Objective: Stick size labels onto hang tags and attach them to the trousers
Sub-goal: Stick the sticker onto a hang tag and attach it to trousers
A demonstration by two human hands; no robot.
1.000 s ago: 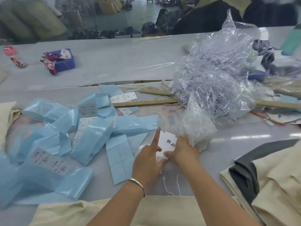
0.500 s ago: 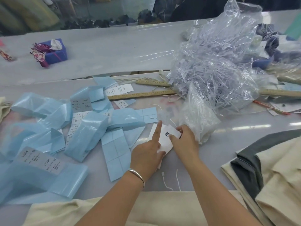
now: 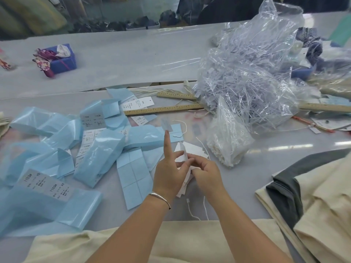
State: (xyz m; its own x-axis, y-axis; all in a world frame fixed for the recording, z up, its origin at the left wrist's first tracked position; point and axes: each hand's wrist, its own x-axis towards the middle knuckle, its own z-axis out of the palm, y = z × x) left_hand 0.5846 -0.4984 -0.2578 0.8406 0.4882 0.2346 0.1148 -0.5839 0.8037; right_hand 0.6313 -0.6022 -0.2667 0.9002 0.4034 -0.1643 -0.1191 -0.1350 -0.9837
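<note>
Grey worktable [image 3: 133, 59] fills the view, and the landmark is the small stack of white tags [image 3: 187, 154] at its centre. Both hands meet right over that stack! Left hand [image 3: 169, 173] has its index finger stuck straight up while thumb and middle finger pinch a tag, probably keeping that finger clear, perhaps because a label rides on its tip, though that is too small to tell. Right hand [image 3: 206, 172] curls in from the other side and grips the same bunch, steadying it so a single tag can be worked loose or stuck, I'd say.

Left of the tags sprawl the blue backing strips [image 3: 98, 154], some showing printed labels [image 3: 50, 185], kept within easy reach of the left hand. Just beyond the tags lies a wooden ruler [image 3: 165, 110]. Right of the tags slumps a small clear bag [image 3: 228, 141] of white fasteners, and behind it a big clear bag [image 3: 250, 73] stuffed with plastic ties, all stock for the attaching step. A white string [image 3: 191, 210] trails from the tags toward the person, so these tags look already strung.

Nearer than the tags, cream trousers [image 3: 182, 242] lie waiting, with more folded cloth [image 3: 313, 196] stacked to the right. No tag on the cloth yet, so this looks like the labelling stage
</note>
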